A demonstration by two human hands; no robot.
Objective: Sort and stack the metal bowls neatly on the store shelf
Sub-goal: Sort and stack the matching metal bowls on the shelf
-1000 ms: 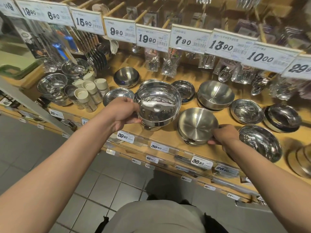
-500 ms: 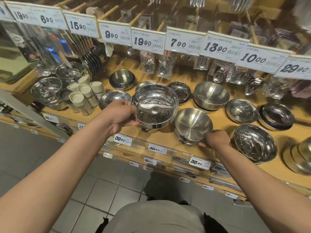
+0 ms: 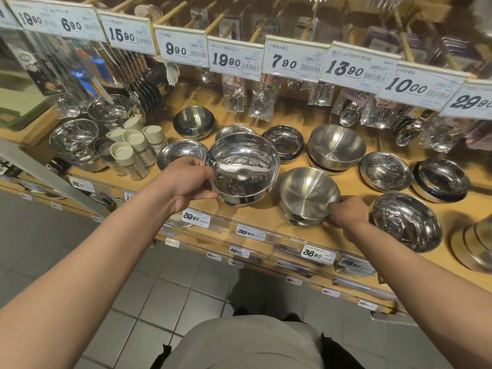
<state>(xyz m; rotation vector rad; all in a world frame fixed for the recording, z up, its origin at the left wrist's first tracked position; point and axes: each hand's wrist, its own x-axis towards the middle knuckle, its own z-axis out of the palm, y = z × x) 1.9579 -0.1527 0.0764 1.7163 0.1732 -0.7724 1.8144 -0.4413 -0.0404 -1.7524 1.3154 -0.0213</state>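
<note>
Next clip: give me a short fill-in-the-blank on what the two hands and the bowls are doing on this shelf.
1. The left hand grips the rim of the ____ bowl.
2. The right hand holds the brushed bowl, which is ____ toward the camera.
3. The price tag below the left hand reads ____.
4. Both held bowls are above the wooden ____.

Missing words: shiny; tilted; 39.90; shelf
</note>
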